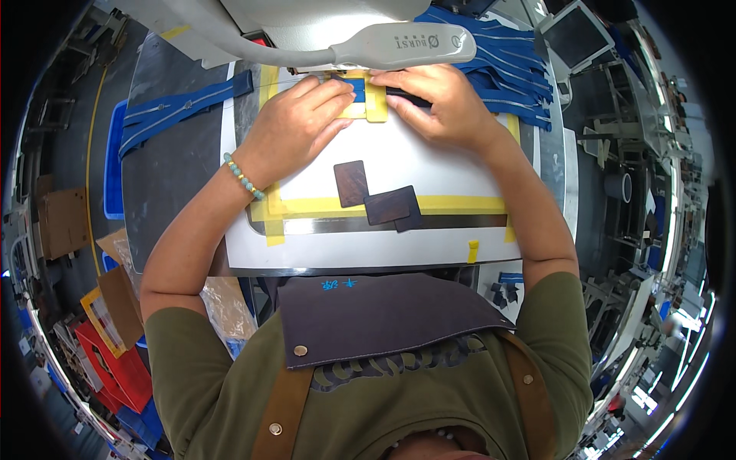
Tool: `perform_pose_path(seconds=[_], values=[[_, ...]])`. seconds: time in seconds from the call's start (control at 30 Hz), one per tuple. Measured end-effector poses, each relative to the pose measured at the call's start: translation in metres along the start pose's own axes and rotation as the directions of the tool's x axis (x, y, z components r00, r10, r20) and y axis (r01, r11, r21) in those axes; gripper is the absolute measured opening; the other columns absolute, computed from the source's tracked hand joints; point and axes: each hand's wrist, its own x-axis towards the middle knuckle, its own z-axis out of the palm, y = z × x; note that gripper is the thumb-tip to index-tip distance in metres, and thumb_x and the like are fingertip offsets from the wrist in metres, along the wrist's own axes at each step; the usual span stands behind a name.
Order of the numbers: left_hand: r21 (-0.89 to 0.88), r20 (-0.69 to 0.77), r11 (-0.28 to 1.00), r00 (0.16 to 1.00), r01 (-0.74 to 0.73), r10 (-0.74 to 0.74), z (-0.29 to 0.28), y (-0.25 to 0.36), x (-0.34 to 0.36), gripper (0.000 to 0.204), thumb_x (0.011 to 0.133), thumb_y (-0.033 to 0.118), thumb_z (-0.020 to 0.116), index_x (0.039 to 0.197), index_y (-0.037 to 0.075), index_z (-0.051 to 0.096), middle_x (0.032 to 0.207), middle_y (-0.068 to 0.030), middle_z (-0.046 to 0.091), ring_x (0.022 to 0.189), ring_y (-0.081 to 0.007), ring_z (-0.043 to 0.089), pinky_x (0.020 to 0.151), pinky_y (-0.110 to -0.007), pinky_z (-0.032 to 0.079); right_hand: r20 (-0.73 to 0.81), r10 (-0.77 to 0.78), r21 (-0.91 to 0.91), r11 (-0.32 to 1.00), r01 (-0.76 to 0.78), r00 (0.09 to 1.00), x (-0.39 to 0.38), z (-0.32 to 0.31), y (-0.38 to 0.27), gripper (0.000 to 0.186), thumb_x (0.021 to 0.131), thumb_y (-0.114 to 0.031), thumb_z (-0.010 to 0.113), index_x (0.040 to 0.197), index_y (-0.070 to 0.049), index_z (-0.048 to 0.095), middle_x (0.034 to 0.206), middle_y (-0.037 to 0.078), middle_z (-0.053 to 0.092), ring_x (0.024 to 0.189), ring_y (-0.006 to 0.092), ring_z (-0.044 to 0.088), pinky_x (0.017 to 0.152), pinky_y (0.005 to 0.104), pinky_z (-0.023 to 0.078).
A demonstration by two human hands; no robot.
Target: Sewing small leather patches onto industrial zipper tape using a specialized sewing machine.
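At the far edge of the white work surface (322, 176), my left hand (295, 123) is closed, its bent fingers pressing at a small blue fabric piece (359, 90). That piece lies beside a yellow guide plate (376, 106) under the machine. From the other side my right hand (441, 100) reaches in, its fingertips by the plate and a dark flat piece (410, 97) between thumb and fingers. My palm mostly hides that piece. Nearer me lie several dark rectangular patches (351, 184), two of them overlapping.
A sewing machine (307, 19) stands at the back, its grey lamp (406, 44) hanging over my hands. Blue zipper strips (184, 111) lie at the left, a larger pile (510, 65) at the back right. Yellow tape (452, 205) borders the white surface. A blue bin (115, 161) stands beside the table.
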Motion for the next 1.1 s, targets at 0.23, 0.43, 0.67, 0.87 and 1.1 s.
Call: perform_pose_path(seconds=[0.23,0.43,0.67,0.87,1.1], values=[[-0.095,-0.155,0.987,0.977,0.13,-0.144,-0.008,0.009,-0.007,0.03,0.09,0.009,0.081,0.118,0.0,0.073,0.122,-0.0115,0.072,0.106,-0.0276,0.072,0.09,-0.038,0.059,0.1,-0.114,0.062,0.992,0.108,0.988,0.001,0.012,-0.001,0.028,0.09,-0.01,0.074,0.117,-0.002,0.077,0.122,0.01,0.074,0.12,0.0292,0.066,0.102,0.0439,0.053],[-0.066,-0.107,0.989,0.985,0.129,-0.136,-0.013,0.006,-0.014,0.035,0.089,0.005,0.079,0.122,-0.001,0.074,0.128,-0.0133,0.074,0.115,-0.031,0.069,0.099,-0.039,0.056,0.049,-0.167,0.017,0.986,0.166,0.985,-0.002,0.016,0.004,0.026,0.089,-0.01,0.075,0.115,-0.005,0.079,0.124,0.004,0.077,0.121,0.0243,0.066,0.099,0.0411,0.053],[-0.105,-0.012,0.984,0.989,0.147,-0.149,-0.015,0.005,-0.019,0.046,0.09,0.01,0.079,0.134,0.0,0.072,0.141,-0.0126,0.071,0.127,-0.035,0.062,0.111,-0.045,0.049,0.07,-0.182,0.012,0.983,0.182,0.981,-0.001,0.014,0.002,0.027,0.091,-0.013,0.072,0.116,-0.007,0.079,0.123,0.004,0.077,0.12,0.0246,0.066,0.1,0.0415,0.052],[-0.123,0.032,0.986,0.994,0.11,-0.106,-0.017,0.006,-0.012,0.045,0.093,0.018,0.078,0.132,-0.003,0.072,0.145,-0.013,0.069,0.13,-0.0357,0.06,0.108,-0.042,0.052,0.081,-0.165,0.036,0.986,0.162,0.983,-0.002,0.015,0.003,0.026,0.091,-0.014,0.072,0.116,-0.006,0.078,0.121,0.005,0.076,0.12,0.0256,0.065,0.101,0.0428,0.051],[-0.063,0.053,0.997,0.998,0.04,-0.037,-0.013,0.003,-0.006,0.044,0.093,0.019,0.078,0.131,-0.003,0.072,0.146,-0.0107,0.069,0.122,-0.0326,0.062,0.103,-0.041,0.054,0.049,-0.175,-0.006,0.984,0.176,0.983,-0.004,0.015,0.002,0.025,0.087,-0.009,0.072,0.111,-0.006,0.079,0.119,0.006,0.076,0.118,0.0262,0.068,0.099,0.0411,0.054]])
